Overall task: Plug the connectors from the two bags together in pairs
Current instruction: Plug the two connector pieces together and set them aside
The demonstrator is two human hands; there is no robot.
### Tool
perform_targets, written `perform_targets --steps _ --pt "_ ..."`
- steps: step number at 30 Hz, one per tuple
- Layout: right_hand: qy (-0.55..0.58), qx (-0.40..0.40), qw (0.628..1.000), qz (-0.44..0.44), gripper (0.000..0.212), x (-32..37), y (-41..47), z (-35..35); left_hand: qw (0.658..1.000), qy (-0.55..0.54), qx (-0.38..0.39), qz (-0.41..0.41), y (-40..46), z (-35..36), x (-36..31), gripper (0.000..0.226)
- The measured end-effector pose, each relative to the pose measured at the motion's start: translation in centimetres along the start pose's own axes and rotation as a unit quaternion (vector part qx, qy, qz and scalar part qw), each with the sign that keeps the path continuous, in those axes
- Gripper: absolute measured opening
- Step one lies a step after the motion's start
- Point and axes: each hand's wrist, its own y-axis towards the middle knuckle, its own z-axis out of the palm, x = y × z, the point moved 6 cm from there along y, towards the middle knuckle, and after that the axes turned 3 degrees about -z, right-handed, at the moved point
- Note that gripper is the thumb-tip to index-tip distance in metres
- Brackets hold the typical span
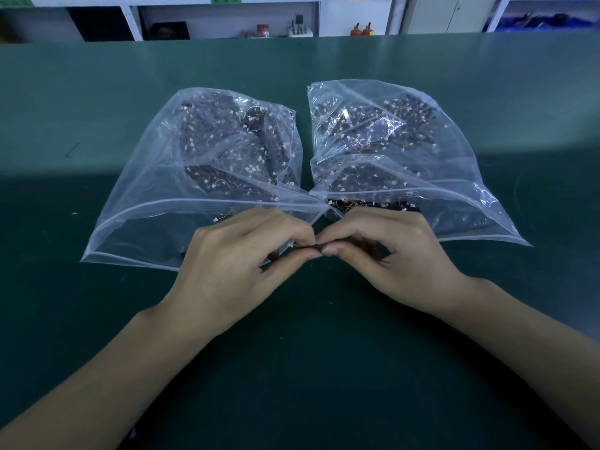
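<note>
Bench [97, 319]: dark green mat, running back to white shelving at the far wall; it carries everything named below.
Left bag [156, 203]: clear zip bag lying flat on the bench, mouth toward the person; smaller clear packets of dark wires with small white plugs lie inside.
Right bag [454, 164]: just beside the left bag, their near inner corners touching; same kind of fill; its near edge lies partly under the right hand.
Connectors [308, 246]: a thin dark piece with a pale end, held above the bench just in front of where the bags meet; too small to tell whether the two halves are joined.
Left hand [237, 261]: in front of the left bag; grip pinched on the left end of the connectors, fingers curled.
Right hand [386, 254]: in front of the right bag; grip pinched on the other end, thumb and forefinger tips meeting those of the left hand.
</note>
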Motion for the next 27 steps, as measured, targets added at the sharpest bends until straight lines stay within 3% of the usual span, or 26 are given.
perform_targets --steps 9,13,18,27 --pt "-0.147 -0.075 0.981 0.098 0.006 -2.3 -0.1 -2.3 0.990 0.114 -0.006 -0.077 0.0 -0.6 0.8 0.031" --pt "-0.193 -0.091 0.972 0.098 0.009 -2.7 0.0 -3.5 0.984 0.160 0.020 -0.082 0.2 -0.6 1.5 0.030" --pt "-0.260 -0.070 0.958 0.094 0.006 -2.9 0.0 -3.9 0.972 0.204 0.055 -0.098 0.0 -0.3 2.3 0.018" --pt "-0.298 -0.017 0.946 0.122 0.009 -3.2 0.1 -3.5 0.956 0.227 0.120 -0.142 -0.4 0.1 3.7 0.018"
